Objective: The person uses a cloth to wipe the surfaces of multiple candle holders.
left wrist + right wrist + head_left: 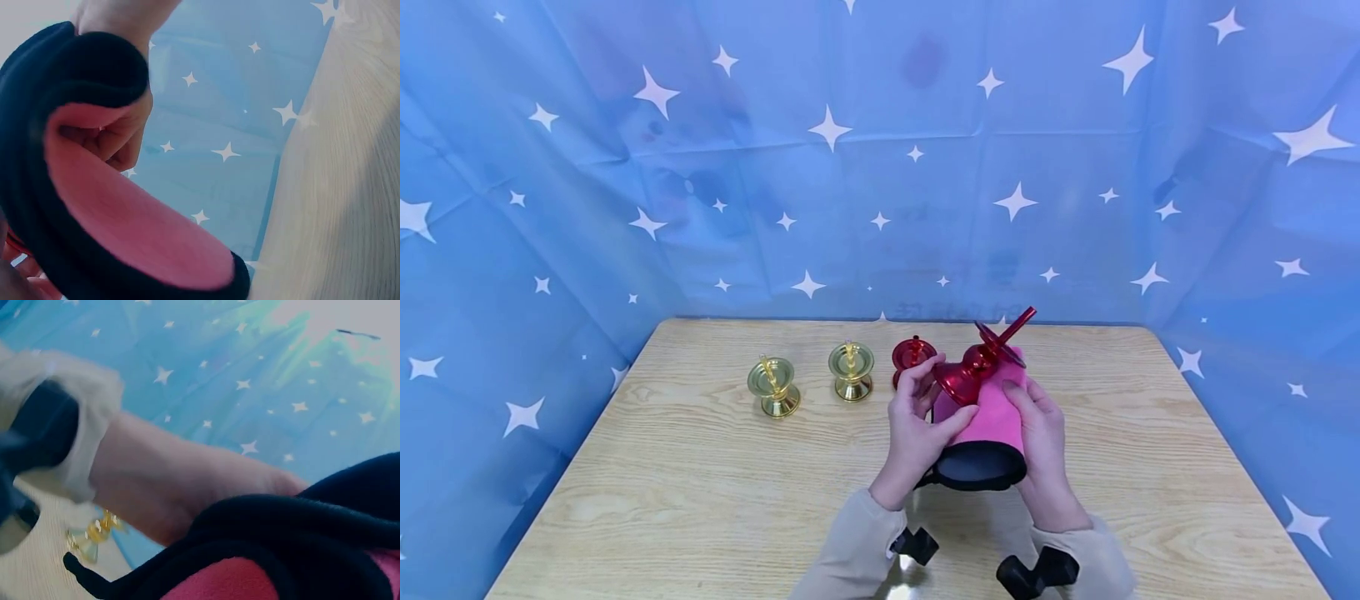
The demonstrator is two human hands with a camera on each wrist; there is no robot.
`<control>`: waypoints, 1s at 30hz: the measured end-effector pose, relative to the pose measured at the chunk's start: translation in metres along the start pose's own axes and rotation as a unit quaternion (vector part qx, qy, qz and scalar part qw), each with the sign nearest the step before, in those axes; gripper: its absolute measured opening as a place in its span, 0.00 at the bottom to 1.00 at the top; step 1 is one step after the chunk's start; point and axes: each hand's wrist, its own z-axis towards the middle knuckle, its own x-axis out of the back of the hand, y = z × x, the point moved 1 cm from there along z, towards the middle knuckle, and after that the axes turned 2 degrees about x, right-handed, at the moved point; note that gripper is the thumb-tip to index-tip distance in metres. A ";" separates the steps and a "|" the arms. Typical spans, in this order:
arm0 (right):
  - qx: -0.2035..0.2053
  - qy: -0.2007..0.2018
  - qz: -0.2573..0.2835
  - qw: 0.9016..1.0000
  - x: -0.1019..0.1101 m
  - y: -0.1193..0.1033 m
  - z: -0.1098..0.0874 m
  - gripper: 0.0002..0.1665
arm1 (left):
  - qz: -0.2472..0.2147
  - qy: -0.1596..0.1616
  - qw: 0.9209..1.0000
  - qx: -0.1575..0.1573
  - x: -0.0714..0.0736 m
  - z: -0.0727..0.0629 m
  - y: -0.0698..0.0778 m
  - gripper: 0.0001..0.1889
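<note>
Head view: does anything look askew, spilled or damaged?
Nothing looks spilled or damaged. Only the held red holder is askew, tipped rightward over the pink cloth, with the left hand at its base; the gold holders stand upright.

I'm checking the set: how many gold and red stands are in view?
4: a left gold stand, a second gold stand beside it, an upright red stand partly hidden behind the left hand, and a tilted red stand in that hand. Others may be hidden.

Pale wood-grain tabletop (700, 483): is showing rounded far corners.
Blue, white-starred cloth backdrop (767, 175): is hanging along the far and side edges.
</note>
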 end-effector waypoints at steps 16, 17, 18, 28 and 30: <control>0.571 -0.077 -0.200 0.792 -0.011 0.004 -0.007 0.13 | -0.065 0.040 0.997 -0.015 0.005 0.003 -0.022 0.30; 0.581 -0.088 -0.203 0.783 -0.011 0.003 -0.005 0.11 | -0.075 0.038 0.996 -0.013 0.005 0.003 -0.022 0.30; 0.588 -0.098 -0.208 0.775 -0.012 0.002 -0.004 0.10 | -0.085 0.037 0.996 -0.011 0.006 0.003 -0.023 0.30; 0.598 -0.115 -0.242 0.755 -0.011 0.003 0.000 0.10 | -0.146 0.046 0.988 -0.012 0.009 0.007 -0.020 0.36; 0.592 -0.102 -0.251 0.759 -0.010 0.005 0.002 0.09 | -0.148 0.056 0.987 -0.008 0.010 0.008 -0.020 0.37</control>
